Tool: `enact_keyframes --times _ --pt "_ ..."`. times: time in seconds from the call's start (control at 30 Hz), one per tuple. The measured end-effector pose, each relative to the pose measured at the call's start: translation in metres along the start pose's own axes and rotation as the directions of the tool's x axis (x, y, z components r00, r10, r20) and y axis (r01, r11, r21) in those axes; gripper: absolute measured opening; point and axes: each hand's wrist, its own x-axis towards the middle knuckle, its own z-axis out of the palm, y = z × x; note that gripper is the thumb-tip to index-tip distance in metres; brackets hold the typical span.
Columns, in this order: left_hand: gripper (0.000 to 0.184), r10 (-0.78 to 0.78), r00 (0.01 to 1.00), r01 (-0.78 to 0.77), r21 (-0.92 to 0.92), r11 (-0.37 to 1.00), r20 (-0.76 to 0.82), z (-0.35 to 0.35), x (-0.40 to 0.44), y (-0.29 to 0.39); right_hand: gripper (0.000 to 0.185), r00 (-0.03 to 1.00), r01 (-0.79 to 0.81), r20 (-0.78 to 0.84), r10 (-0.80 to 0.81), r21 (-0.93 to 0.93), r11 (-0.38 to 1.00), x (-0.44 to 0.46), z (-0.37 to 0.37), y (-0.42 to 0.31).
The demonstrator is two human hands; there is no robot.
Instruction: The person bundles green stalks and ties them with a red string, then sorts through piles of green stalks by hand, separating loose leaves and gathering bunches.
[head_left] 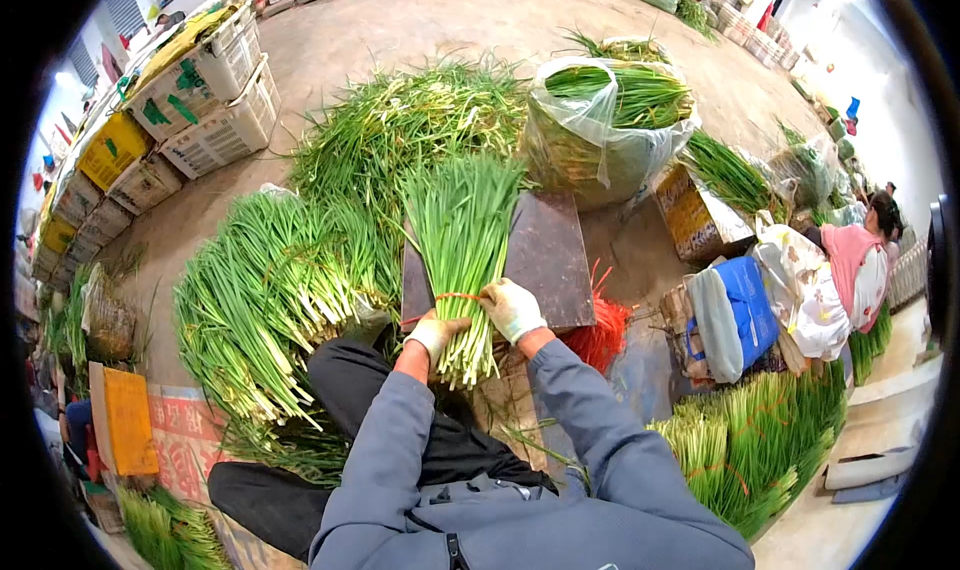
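Note:
A thick bundle of green chives (462, 230) lies on a dark board (545, 250) in front of me, pale stem ends toward my body. Around its lower part runs a red tie (458, 296). My left hand (437, 336), in a white glove with bare fingertips, is closed on the left side of the stems just below the tie. On the right side, my gloved right hand (512, 308) grips the bundle at the tie, its fingers partly hidden. A pile of loose red ties (600, 328) hangs at the board's right edge.
Loose chives (410, 120) are heaped beyond the board, and more chives (270, 300) lie at left. A filled plastic bag (590, 140) stands behind. Tied bundles (760, 450) stand at lower right, near a seated person (860, 260). Stacked crates (220, 120) line the left.

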Motion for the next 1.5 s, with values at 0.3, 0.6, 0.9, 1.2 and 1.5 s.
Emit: enact_keyframes --times 0.3,0.6,0.9,1.2,1.5 --pt "0.070 0.284 0.957 -0.232 0.446 0.864 -0.052 -0.012 0.001 0.008 0.016 0.989 0.067 -0.122 -0.084 -0.132 0.989 0.016 0.022 0.025" --pt "0.077 0.303 0.937 0.057 0.931 0.360 -0.175 0.012 -0.028 0.057 0.020 0.993 0.083 -0.082 -0.088 -0.065 0.994 0.015 0.027 -0.021" --pt "0.087 0.335 0.926 0.082 0.960 0.266 -0.172 0.024 -0.034 0.045 0.019 0.995 0.095 -0.024 -0.098 -0.114 0.989 0.015 0.016 -0.001" --pt "0.092 0.375 0.899 0.185 0.973 0.139 -0.224 0.040 -0.010 0.008 0.018 0.988 0.114 -0.076 -0.133 -0.219 0.969 0.034 0.001 0.021" --pt "0.048 0.660 0.751 0.106 0.987 -0.122 0.001 0.046 -0.018 0.010 0.030 0.949 0.314 0.022 -0.314 -0.032 0.949 0.048 -0.006 -0.014"
